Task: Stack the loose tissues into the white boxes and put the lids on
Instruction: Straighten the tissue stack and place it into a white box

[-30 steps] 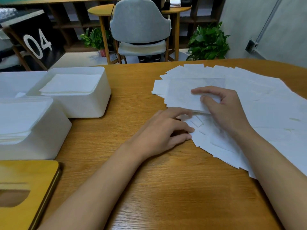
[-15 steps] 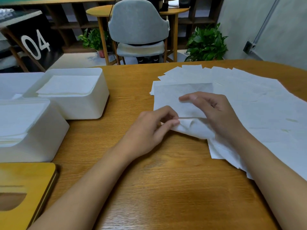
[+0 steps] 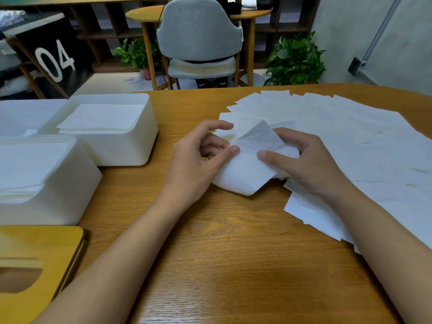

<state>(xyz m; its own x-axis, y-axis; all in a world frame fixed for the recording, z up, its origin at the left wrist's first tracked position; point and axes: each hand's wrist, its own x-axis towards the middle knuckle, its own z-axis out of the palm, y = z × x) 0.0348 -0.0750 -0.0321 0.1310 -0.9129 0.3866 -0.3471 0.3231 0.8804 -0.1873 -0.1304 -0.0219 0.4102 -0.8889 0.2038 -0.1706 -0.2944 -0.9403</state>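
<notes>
Head: tissues (image 3: 100, 118) inside white boxes (image 3: 126, 149)

White tissues (image 3: 350, 141), white boxes (image 3: 126, 148). Honey-brown worktop (image 3: 222, 253) with wood grain; yellowish wooden lid (image 3: 42, 242). Grey chair (image 3: 198, 31), green plants (image 3: 295, 61), black board (image 3: 70, 36) with white "04".

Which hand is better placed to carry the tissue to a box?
Probably the left hand: it pinches the tissue and lies nearer the open white box; the right hand sits farther away.
</notes>
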